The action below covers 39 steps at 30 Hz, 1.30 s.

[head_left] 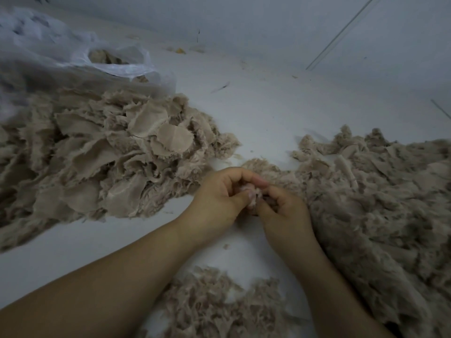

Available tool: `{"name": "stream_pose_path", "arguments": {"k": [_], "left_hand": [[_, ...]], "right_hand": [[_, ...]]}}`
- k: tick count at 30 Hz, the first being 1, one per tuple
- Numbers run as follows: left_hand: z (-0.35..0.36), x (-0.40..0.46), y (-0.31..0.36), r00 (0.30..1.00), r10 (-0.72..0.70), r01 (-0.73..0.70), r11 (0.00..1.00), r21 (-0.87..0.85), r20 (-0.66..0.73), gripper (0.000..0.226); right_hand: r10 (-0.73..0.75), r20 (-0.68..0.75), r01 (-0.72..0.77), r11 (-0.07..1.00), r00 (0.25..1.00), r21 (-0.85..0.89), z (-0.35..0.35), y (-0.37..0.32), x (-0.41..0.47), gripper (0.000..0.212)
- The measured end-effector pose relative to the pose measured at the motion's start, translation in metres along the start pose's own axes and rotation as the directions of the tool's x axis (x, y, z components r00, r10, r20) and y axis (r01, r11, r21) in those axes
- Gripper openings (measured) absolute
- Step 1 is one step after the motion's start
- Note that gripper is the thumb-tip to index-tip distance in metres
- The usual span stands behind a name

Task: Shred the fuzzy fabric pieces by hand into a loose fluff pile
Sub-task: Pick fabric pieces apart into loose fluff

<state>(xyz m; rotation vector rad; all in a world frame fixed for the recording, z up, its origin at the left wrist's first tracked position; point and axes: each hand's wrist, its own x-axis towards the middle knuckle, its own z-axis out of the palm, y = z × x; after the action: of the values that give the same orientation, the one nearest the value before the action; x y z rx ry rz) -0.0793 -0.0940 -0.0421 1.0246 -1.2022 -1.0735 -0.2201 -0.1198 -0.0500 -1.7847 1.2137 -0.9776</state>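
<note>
On the white floor (268,113), the left hand (219,196) and right hand (283,211) pinch a half-hidden fuzzy piece (251,193) between curled fingers.

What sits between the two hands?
In the head view, a small fluff tuft, pinched by both the left hand and right hand.

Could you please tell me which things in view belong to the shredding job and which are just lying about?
Part of the job:
- left hand and right hand, pinching a fabric scrap
- fabric piece heap
- fluff pile
- small fluff patch

Lying about:
- plastic bag
- yellow scrap
</note>
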Motion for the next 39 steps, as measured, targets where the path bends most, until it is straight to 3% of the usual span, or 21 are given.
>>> {"name": "stream_pose_path", "arguments": {"k": [4, 7, 12, 15, 17, 19, 22, 26, 30, 39], "left_hand": [[-0.002, 0.004, -0.002, 0.995, 0.036, -0.044, 0.996, -0.077, -0.098, 0.033], [-0.005, 0.007, -0.004, 0.98, 0.069, -0.091, 0.99, -0.11, -0.186, 0.035], [-0.006, 0.005, -0.003, 0.979, 0.045, -0.075, 0.986, -0.147, -0.196, 0.024], [-0.005, 0.004, 0.001, 0.985, -0.122, 0.118, 0.992, -0.039, -0.123, 0.012], [-0.002, 0.004, 0.002, 0.982, -0.183, 0.188, 0.973, 0.133, -0.047, 0.034], [0.002, 0.004, 0.005, 0.985, -0.171, 0.173, 0.967, 0.187, -0.025, 0.037], [0.005, 0.003, 0.004, 0.982, -0.179, 0.185, 0.978, 0.098, -0.066, 0.028], [0.001, 0.002, 0.004, 0.972, -0.184, 0.159, 0.973, -0.164, -0.149, 0.019], [0.002, -0.001, 0.004, 0.974, -0.18, 0.128, 0.937, -0.326, -0.136, 0.016], [-0.004, -0.004, 0.005, 0.968, -0.214, 0.159, 0.926, -0.343, -0.128, 0.011]], "right_hand": [[-0.049, -0.081, 0.037, 0.989, 0.995, -0.142, 0.0, 0.001, 0.002, 0.024], [-0.07, -0.178, 0.039, 0.984, 0.982, -0.175, 0.001, 0.001, 0.003, 0.034], [-0.053, -0.218, 0.02, 0.988, 0.974, -0.152, 0.001, 0.002, 0.003, 0.037], [-0.058, -0.195, 0.039, 0.994, 0.979, -0.099, 0.0, 0.003, 0.004, 0.034], [-0.074, -0.197, 0.064, 0.996, 0.978, -0.054, 0.0, 0.004, 0.005, 0.033], [-0.072, -0.165, 0.072, 0.997, 0.984, -0.007, 0.001, 0.004, 0.005, 0.03], [-0.048, -0.16, 0.049, 0.999, 0.986, 0.006, 0.003, 0.001, 0.002, 0.035], [-0.059, -0.191, 0.045, 0.996, 0.98, -0.076, 0.005, -0.001, 0.001, 0.036], [-0.051, -0.242, 0.032, 0.996, 0.969, -0.084, 0.005, 0.0, 0.001, 0.035], [-0.04, -0.283, 0.018, 0.996, 0.958, -0.083, 0.006, 0.001, 0.001, 0.039]]}}
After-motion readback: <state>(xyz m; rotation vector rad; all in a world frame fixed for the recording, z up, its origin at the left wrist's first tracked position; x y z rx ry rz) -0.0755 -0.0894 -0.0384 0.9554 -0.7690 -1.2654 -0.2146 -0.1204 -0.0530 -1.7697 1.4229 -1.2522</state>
